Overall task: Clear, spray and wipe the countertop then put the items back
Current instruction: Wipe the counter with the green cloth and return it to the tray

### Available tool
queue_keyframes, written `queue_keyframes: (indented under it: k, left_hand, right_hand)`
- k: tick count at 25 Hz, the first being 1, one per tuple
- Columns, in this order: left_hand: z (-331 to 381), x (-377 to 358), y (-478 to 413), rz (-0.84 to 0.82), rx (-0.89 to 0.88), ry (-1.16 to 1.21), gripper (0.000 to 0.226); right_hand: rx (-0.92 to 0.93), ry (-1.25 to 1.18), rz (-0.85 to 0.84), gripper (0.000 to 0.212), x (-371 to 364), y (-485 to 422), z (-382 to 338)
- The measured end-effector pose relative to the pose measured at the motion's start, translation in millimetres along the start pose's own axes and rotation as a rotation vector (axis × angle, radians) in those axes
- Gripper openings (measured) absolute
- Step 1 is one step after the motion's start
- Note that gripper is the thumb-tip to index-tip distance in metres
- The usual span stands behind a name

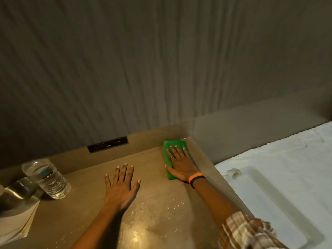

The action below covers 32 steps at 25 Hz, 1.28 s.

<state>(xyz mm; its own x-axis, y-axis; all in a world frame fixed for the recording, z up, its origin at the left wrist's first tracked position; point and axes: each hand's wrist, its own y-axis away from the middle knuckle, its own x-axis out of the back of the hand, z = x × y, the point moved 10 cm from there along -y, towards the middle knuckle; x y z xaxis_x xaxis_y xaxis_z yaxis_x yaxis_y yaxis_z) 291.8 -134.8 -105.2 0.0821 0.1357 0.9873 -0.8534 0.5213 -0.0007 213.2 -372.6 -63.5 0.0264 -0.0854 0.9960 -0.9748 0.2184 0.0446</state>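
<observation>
A folded green cloth [168, 146] lies in the far right corner of the tan countertop [86, 209]. My right hand [179, 163] presses flat on top of the cloth with fingers spread, an orange and a black band on its wrist. My left hand [121, 186] rests palm-down on the bare counter, to the left of the cloth, fingers apart and holding nothing. Spray droplets [161, 207] glisten on the surface near the front.
A clear water bottle [47, 178] stands at the left, beside a metallic object [18, 189] and a white paper pad [16, 221]. A dark outlet panel [107, 144] sits in the back ledge. A white bed [280, 169] adjoins the counter's right edge.
</observation>
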Motion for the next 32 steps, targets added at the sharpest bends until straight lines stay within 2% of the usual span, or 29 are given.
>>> queue_keyframes:
  k: [2, 4, 5, 8, 11, 13, 16, 18, 20, 21, 23, 27, 32]
  left_hand:
    - [2, 1, 4, 0.009, -0.002, 0.004, 0.075]
    - [3, 6, 6, 0.025, -0.014, 0.01, 0.075]
    - [3, 7, 6, 0.008, -0.015, 0.02, 0.075]
    - [9, 11, 7, -0.022, -0.026, 0.004, 0.074]
    - [7, 6, 7, -0.045, -0.033, 0.014, 0.076]
    - [7, 5, 5, -0.057, -0.04, 0.014, 0.078]
    - [12, 10, 7, -0.23, 0.016, 0.042, 0.076]
    - [36, 28, 21, -0.184, 0.027, 0.071, 0.073]
    - [91, 39, 58, -0.021, -0.082, 0.082, 0.071]
    - [123, 32, 84, 0.027, -0.147, 0.09, 0.071]
    - [178, 3, 130, -0.022, -0.26, 0.098, 0.072]
    - [192, -10, 111, -0.044, -0.234, 0.045, 0.072]
    - [167, 12, 19, -0.059, -0.221, 0.048, 0.07]
  right_hand:
    - [0.217, 0.035, 0.007, 0.072, -3, 36, -11]
    - [0.329, 0.013, 0.035, 0.072, -6, 91, -5]
    - [0.308, -0.012, 0.046, 0.072, -7, 117, 7]
    - [0.07, -0.062, 0.082, 0.073, -10, 178, 42]
    - [-0.062, -0.069, 0.066, 0.079, -21, 194, 5]
    - [-0.041, -0.108, 0.05, 0.083, -28, 191, -47]
    - [0.059, -0.171, -0.024, 0.086, -34, 181, -108]
    - [0.011, -0.361, -0.036, 0.079, -21, 173, -97]
    - [-0.167, -0.497, 0.098, 0.064, -4, 177, -46]
    - [-0.286, -0.458, 0.151, 0.059, -2, 183, -13]
    - [-0.421, -0.308, 0.115, 0.059, -7, 194, 24]
    - [-0.403, -0.303, 0.182, 0.064, -10, 191, 21]
    - [-0.388, -0.137, 0.133, 0.071, -14, 186, 25]
